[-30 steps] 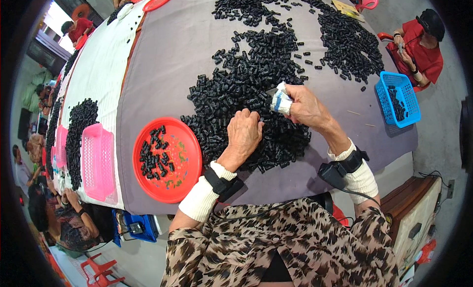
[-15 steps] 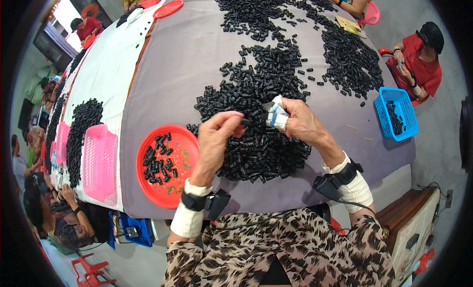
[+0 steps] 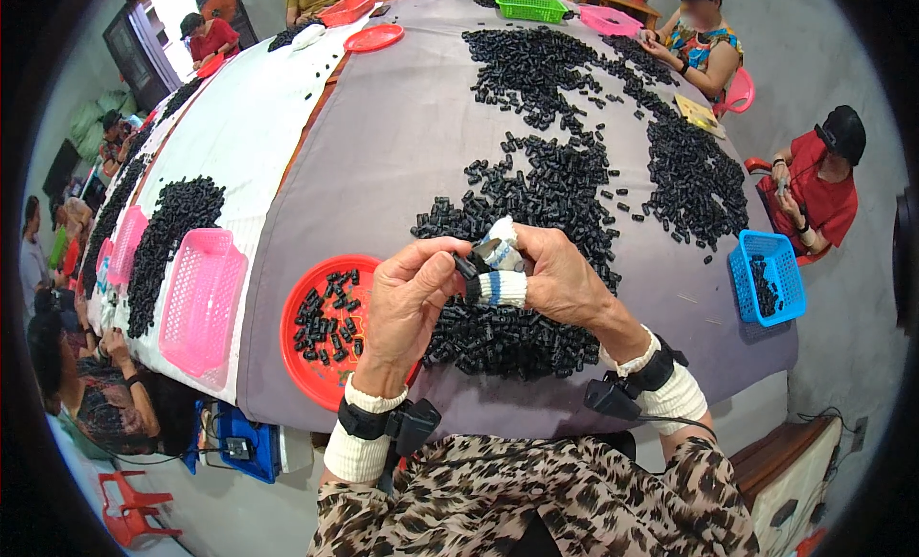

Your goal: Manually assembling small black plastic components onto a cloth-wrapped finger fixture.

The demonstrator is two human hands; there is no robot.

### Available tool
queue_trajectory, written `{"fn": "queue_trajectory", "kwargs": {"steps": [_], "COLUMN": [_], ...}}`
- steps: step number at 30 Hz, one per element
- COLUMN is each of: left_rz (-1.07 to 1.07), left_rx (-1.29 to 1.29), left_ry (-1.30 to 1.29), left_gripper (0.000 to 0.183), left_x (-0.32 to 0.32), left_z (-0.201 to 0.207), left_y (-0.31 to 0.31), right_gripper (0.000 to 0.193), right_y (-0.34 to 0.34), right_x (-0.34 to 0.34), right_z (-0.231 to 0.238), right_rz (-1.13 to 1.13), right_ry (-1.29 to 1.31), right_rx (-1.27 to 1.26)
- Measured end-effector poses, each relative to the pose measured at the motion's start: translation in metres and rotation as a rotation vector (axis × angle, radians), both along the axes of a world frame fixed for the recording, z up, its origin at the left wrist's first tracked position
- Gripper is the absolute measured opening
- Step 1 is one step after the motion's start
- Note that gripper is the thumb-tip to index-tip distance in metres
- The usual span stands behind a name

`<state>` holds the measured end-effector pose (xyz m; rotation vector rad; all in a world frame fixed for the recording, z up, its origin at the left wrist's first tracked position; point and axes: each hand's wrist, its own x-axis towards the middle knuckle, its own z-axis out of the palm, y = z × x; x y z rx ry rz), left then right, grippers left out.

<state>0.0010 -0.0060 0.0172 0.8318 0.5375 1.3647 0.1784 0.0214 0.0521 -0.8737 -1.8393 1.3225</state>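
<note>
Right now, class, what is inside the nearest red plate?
Loose black pieces lie in the red plate, with bare red base showing. The left hand covers part of its right side, hiding anything there.

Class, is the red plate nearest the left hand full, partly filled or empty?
Partly filled: small black pieces lie scattered on the red plate, while bare red surface shows between and beside them.

Black pieces [image 3: 517,345]; blue-striped white wrap [image 3: 513,291]; red plate [image 3: 321,380]; brown-black blotched blouse [image 3: 459,485]; grey desk cloth [image 3: 383,145]; blue basket [image 3: 788,310].
</note>
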Motion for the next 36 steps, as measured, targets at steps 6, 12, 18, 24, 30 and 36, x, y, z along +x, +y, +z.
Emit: {"fn": "queue_trajectory", "kwargs": {"steps": [6, 12, 18, 24, 30, 36], "left_rz": [-0.025, -0.021, -0.065, -0.012, -0.005, -0.03], "left_rx": [0.007, 0.001, -0.049, -0.07, -0.066, -0.091], "left_ry": [0.004, 0.036, -0.009, 0.074, 0.066, -0.01], "left_gripper": [0.024, 0.027, 0.026, 0.028, 0.03, 0.029], "left_x": [0.001, 0.003, 0.005, 0.008, 0.014, 0.015], "left_z": [0.0, -0.004, -0.003, -0.006, -0.004, -0.012], "left_y": [0.003, 0.005, 0.005, 0.007, 0.007, 0.009], "right_gripper": [0.025, 0.026, 0.026, 0.029, 0.03, 0.031], "right_y": [0.002, 0.005, 0.006, 0.009, 0.011, 0.011], "right_x": [-0.003, -0.003, -0.001, 0.002, 0.006, 0.007], "right_z": [0.002, -0.004, -0.006, -0.017, -0.021, -0.022], "right_rz": [-0.021, -0.051, -0.077, -0.089, -0.129, -0.133], "right_ry": [-0.055, -0.047, -0.082, -0.045, -0.059, -0.083], "right_rx": [0.118, 0.115, 0.089, 0.114, 0.128, 0.164]}}
